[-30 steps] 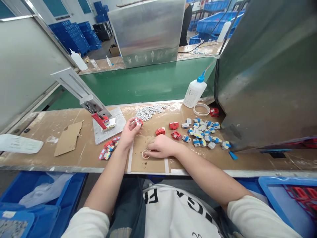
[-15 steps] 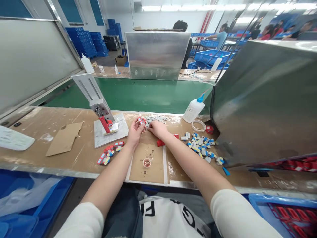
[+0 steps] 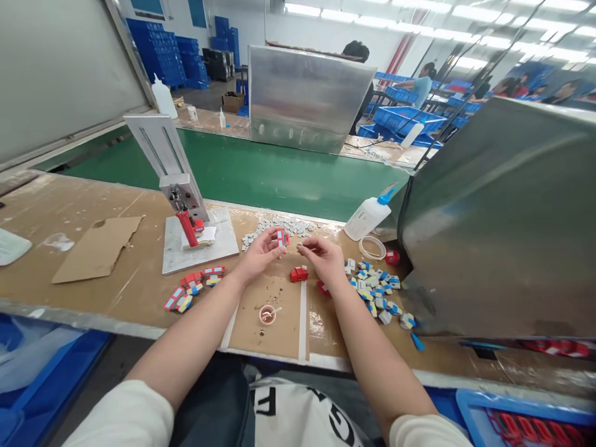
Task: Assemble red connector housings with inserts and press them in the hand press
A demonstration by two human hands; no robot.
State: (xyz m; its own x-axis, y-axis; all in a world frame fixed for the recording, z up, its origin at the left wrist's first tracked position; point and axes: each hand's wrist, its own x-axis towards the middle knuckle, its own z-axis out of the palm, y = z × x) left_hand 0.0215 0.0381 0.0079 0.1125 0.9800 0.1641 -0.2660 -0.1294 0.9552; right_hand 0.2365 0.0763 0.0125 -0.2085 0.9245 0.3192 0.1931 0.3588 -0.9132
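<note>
My left hand (image 3: 257, 256) is closed on a small red toy car (image 3: 282, 236) with light blue windows, held upright in the fingertips. Just to its right, my right hand (image 3: 326, 259) pinches a small light grey piece (image 3: 300, 246), apart from the car. Behind both hands spreads a heap of flat grey pieces (image 3: 267, 228). Below the hands a red toy body (image 3: 298, 274) sits on the cardboard, and another red body (image 3: 322, 287) is partly covered by my right forearm. Nearer me stands a little cup (image 3: 267, 315) of reddish-brown stuff with a white stick in it.
On the left are a hand press (image 3: 186, 214) and a group of red toy cars (image 3: 189, 287). To the right lie many grey, blue and yellow parts (image 3: 376, 282), a tape roll (image 3: 372, 248) and a squeeze bottle (image 3: 367, 217). A green belt (image 3: 279, 177) runs behind; a metal panel (image 3: 493, 217) stands right.
My right hand has lifted from the grey heap and moved right, with a grey piece between its fingertips. My left hand still holds the toy car, now turned more upright. The view has tilted.
</note>
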